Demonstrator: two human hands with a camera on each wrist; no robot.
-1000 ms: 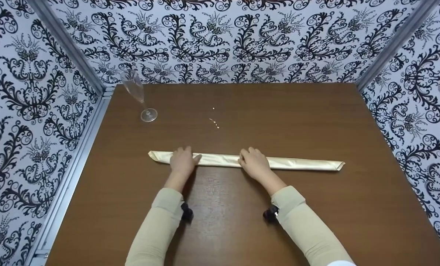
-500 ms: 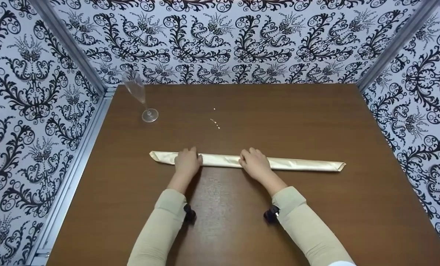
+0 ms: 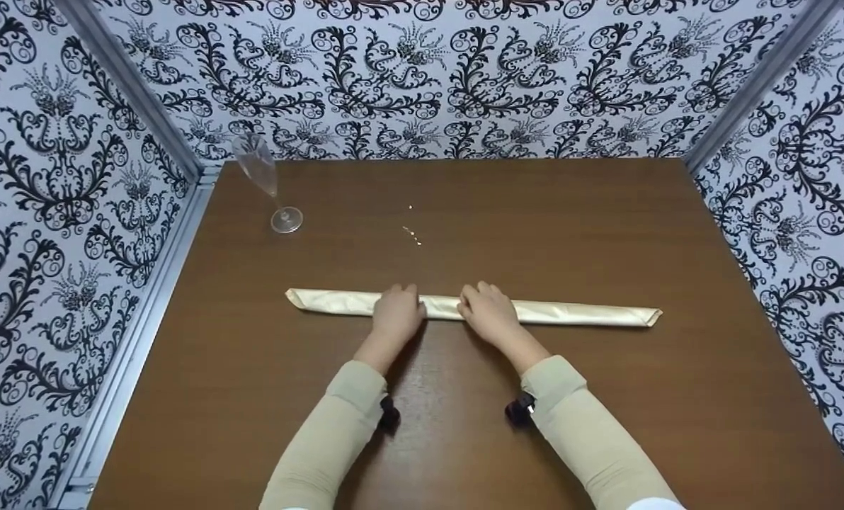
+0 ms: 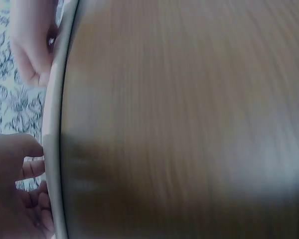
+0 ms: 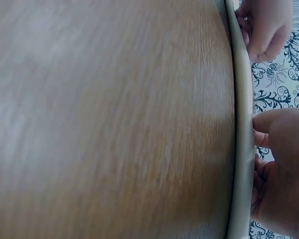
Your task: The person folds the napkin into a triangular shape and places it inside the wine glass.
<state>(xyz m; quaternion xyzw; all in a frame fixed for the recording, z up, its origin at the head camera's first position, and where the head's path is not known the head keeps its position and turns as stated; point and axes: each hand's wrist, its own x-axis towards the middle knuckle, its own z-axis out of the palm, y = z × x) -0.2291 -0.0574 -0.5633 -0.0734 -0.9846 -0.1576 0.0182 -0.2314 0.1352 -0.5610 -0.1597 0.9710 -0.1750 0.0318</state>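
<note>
One glass (image 3: pixel 268 183) beyond rolled cloth (image 3: pixel 440 307)

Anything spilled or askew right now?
Pale specks show on the brown tabletop beyond the rolled cream cloth, odd on an otherwise plain surface; crumbs or reflections, I can't tell. The champagne flute's lean is likely lens distortion.

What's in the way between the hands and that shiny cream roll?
Nothing that I can see. The left hand and right hand both touch the shiny cream roll directly. The clear glass stands away near the table's far left corner.
</note>
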